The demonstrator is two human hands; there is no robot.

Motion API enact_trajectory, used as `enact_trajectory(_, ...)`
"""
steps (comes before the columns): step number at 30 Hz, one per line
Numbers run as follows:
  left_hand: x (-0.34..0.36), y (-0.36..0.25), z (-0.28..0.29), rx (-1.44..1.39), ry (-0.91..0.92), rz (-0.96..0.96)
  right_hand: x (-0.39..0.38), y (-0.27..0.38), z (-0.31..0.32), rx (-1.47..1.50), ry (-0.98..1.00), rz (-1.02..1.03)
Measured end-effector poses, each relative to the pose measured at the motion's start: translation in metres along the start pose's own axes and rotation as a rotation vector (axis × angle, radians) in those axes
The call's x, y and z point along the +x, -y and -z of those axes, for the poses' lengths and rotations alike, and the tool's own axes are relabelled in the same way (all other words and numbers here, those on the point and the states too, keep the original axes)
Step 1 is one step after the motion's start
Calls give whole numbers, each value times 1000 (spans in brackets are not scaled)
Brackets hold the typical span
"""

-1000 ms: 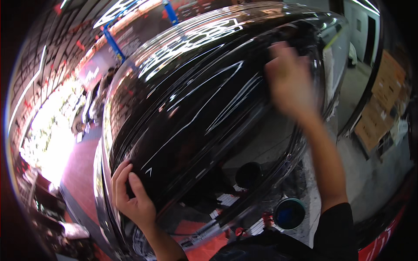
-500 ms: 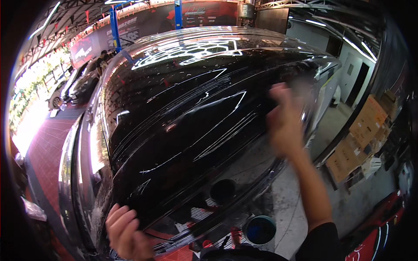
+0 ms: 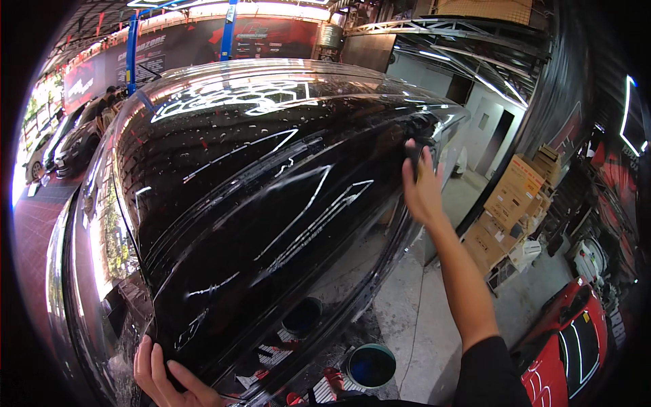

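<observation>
A glossy black car panel, wet with droplets and marked by long streaks and creases, fills the middle of the view. What looks like clear film lies over it, bunched and wrinkled at the far right corner. My right hand reaches to that corner, its fingers closed around a dark, flat squeegee-like tool mostly hidden by them. At the panel's near left corner rests my left hand. Its fingers lie over the edge with the thumb apart, and I see nothing held in it.
Two dark buckets stand on the floor below the panel, one being a bucket with a bluish inside. Cardboard boxes are stacked at the right, beyond a red car. Other cars and people are at the far left, near a blue post.
The view has turned to the right, so more of the red car shows. My right hand, blurred before, is now sharp at the far right corner. My left hand stays at the near left corner.
</observation>
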State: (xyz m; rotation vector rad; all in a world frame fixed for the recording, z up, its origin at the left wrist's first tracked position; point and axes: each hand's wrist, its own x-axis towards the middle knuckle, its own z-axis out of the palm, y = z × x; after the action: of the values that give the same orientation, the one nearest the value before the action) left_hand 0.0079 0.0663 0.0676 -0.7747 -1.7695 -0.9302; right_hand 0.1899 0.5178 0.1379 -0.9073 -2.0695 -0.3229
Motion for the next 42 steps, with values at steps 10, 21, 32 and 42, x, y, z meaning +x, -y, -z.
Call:
enact_trajectory(10,-1,6,2,19,-12,51,-43,135,23,229,78,546)
enact_trajectory(21,-15,22,8,53,155,85,-18,153,23,319,103,343)
enact_trajectory(32,-16,24,-1,95,157,3,-35,180,26,349,93,455)
enact_trajectory(42,-20,10,-16,66,118,16,30,69,10,218,-9,272)
